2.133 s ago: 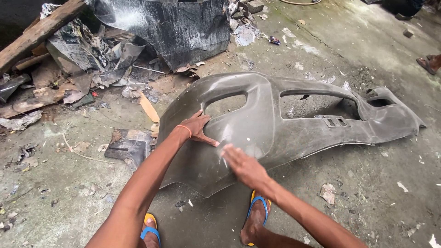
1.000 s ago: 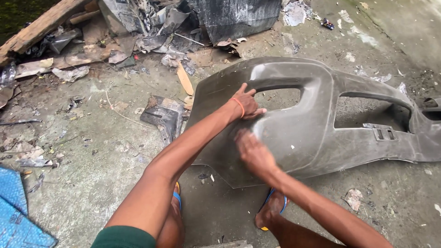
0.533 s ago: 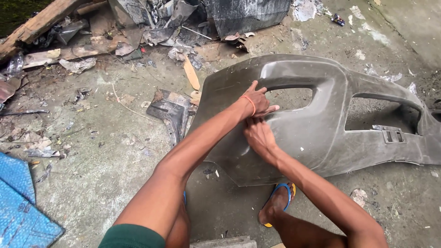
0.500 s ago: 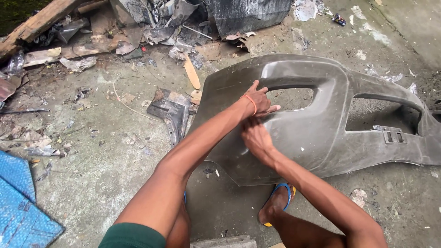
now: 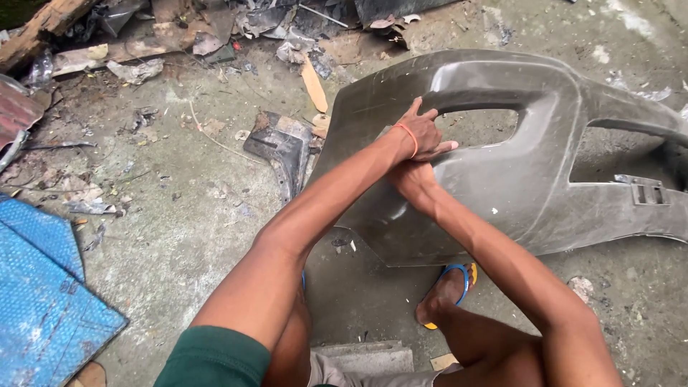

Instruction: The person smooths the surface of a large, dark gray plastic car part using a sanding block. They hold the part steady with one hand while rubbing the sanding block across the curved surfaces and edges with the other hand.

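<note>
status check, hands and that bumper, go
Left hand flat on grey car bumper. Right hand tucked under left wrist, grip hidden. Broken panel scrap beside bumper's edge.

Free room left of centre, obstacles around

Bare concrete floor (image 5: pixel 179 236) is open; scrap pile (image 5: pixel 215 36) blocks the top, blue sheet (image 5: pixel 43 294) lower left, bumper (image 5: pixel 516 158) right.

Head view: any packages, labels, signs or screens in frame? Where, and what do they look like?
None that can be made out: no package, label, sign or screen shows.
Nearest to the kind: blue sheet, lower left on the concrete ground, flat, textured, no marking visible.
Grey bumper panel, under both hands, bears no sticker or tag in view.
</note>
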